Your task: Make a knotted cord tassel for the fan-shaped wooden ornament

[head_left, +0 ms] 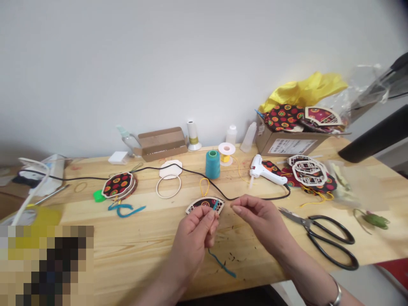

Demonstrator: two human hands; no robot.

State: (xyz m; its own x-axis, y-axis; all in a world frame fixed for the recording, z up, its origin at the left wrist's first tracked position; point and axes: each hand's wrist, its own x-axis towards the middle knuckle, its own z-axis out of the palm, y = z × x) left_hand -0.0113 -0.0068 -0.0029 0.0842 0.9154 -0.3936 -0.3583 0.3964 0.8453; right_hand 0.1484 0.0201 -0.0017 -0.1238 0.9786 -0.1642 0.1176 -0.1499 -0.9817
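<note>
My left hand is closed in a pinch on a teal cord, a short piece of which sticks up at the fingertips. A teal strand also trails on the table below that hand. Just behind my left fingers lies a fan-shaped ornament with patterned dark cloth, a pale frame and a yellow loop; whether the fingers touch it is hidden. To the right, my right hand has thumb and forefinger pressed together. Anything between them is too fine to make out.
A teal thread cone and yellow cord spool stand behind the hands. Right are a glue gun, black-handled scissors and a full cardboard box. Stacked ornaments and a hoop lie left. A black cable crosses the table.
</note>
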